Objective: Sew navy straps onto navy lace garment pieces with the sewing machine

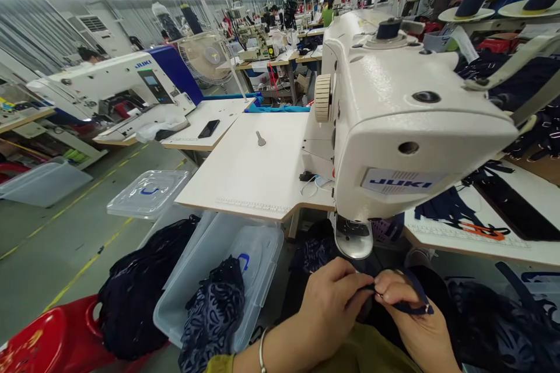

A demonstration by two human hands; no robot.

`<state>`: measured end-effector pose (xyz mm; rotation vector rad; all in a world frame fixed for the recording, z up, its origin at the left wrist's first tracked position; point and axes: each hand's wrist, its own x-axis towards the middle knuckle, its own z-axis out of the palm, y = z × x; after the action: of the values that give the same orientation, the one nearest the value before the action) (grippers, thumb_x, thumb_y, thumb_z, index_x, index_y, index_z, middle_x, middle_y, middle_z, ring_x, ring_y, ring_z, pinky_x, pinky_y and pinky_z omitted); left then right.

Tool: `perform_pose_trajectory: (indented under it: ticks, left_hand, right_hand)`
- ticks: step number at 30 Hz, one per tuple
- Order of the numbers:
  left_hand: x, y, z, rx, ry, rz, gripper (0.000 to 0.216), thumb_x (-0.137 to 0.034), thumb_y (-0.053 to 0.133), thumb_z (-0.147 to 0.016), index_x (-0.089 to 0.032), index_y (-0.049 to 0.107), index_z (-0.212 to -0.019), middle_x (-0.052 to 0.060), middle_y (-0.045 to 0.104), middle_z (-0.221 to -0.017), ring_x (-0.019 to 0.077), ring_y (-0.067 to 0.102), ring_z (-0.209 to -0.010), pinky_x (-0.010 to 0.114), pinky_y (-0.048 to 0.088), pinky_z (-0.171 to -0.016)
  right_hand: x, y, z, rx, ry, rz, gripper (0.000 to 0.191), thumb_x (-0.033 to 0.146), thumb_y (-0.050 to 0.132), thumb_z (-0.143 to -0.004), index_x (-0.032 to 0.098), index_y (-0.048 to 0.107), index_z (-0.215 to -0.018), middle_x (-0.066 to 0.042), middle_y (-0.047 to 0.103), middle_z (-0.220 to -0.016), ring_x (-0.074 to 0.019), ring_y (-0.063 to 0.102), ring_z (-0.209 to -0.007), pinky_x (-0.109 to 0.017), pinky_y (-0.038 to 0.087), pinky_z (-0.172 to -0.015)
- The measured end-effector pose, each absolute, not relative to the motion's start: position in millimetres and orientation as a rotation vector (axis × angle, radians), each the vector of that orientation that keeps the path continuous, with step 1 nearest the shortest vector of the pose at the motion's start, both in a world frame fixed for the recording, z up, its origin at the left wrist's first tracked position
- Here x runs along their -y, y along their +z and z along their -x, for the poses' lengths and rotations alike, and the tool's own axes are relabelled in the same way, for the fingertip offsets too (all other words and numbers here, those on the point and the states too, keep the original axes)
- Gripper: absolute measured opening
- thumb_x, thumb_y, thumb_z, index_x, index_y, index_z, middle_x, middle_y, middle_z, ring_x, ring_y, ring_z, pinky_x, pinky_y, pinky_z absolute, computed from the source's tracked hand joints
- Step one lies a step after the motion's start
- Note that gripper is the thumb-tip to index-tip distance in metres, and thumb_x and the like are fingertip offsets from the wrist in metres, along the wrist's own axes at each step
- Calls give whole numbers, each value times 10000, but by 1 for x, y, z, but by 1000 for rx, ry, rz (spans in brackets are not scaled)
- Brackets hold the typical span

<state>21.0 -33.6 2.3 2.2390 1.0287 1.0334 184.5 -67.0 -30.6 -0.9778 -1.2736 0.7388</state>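
Just below the rounded metal end of a white sewing machine (420,128), both my hands are close together. My left hand (332,297) pinches one end of a thin navy strap (419,290) between thumb and fingertips. On its other side my right hand (406,303) grips the same strap, which loops over the fingers. Small shiny bits, perhaps a ring or slider, show at the fingertips and along the loop, too small to make out. Dark patterned cloth lies under and beside the hands, partly hidden by them.
A white tabletop (258,169) with a small grey metal piece (261,139) extends left of the machine. Orange-handled snips (483,230) and navy strips (446,205) lie at right. Below stand a clear plastic bin (266,268) with patterned garments (214,309) and a red seat (39,332).
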Motion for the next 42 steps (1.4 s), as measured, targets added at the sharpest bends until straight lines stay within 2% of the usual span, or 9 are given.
perform_pose_trajectory:
  ticks: [5,12,18,23,28,31,33,37,42]
  left_hand:
    - [34,4,-22,-1022,1029,-2309,186,-230,535,-929,-183,700,-1000,36,619,-776,130,600,-663,205,479,-580]
    - [34,6,-23,-1014,969,-2418,167,-225,523,-934,-193,682,-975,27,638,-776,151,592,-658,247,480,-600]
    - [34,5,-24,-1049,988,-2336,99,-227,593,-891,-183,682,-889,24,627,-756,147,596,-662,229,468,-579]
    - [36,4,-22,-1046,979,-2308,69,-230,620,-869,-188,675,-860,17,615,-766,142,594,-666,223,466,-581]
    - [33,11,-17,-1032,902,-2321,138,-322,615,-895,-194,661,-870,9,602,-791,122,587,-659,208,437,-567]
    - [25,25,-10,-1031,818,-2379,334,-504,687,-805,-179,610,-793,1,595,-750,141,564,-653,237,413,-558]
    - [15,35,-5,-1062,742,-2424,371,-534,676,-803,-180,571,-762,-9,587,-712,148,543,-641,256,396,-555]
    - [-10,43,1,-1235,645,-2574,254,-364,583,-918,-185,554,-739,1,587,-714,173,534,-687,287,411,-609]
    - [-30,30,1,-1313,979,-2656,209,-336,499,-964,-167,610,-910,62,646,-912,211,569,-855,352,461,-754]
  right_hand:
    - [69,-32,-186,1341,655,960,218,60,664,-779,275,648,-811,0,657,-770,-175,650,-735,-278,561,-625]
    - [73,-32,-188,1371,622,1236,59,205,683,-807,258,658,-806,-18,672,-851,-180,674,-781,-258,578,-659]
    - [70,-24,-185,1423,569,1021,175,93,616,-830,260,625,-881,-2,658,-800,-161,655,-760,-254,564,-671]
    - [69,-21,-185,1478,544,1060,143,114,612,-839,252,615,-875,1,648,-784,-149,644,-758,-224,548,-666]
    - [71,-13,-188,1510,555,1177,76,199,581,-872,263,608,-843,8,666,-801,-136,659,-753,-190,537,-681]
    - [64,-2,-191,1496,692,1339,73,306,581,-884,262,618,-839,5,692,-821,-141,677,-758,-170,536,-662]
    - [54,6,-194,1479,829,1447,138,384,574,-882,256,622,-858,1,696,-831,-151,678,-751,-178,536,-648]
    - [27,14,-194,1522,810,1542,206,446,539,-879,257,620,-900,-12,689,-879,-185,652,-824,-250,523,-736]
    - [8,6,-187,1552,624,1554,225,454,502,-890,243,573,-917,-50,625,-933,-226,598,-902,-351,480,-811]
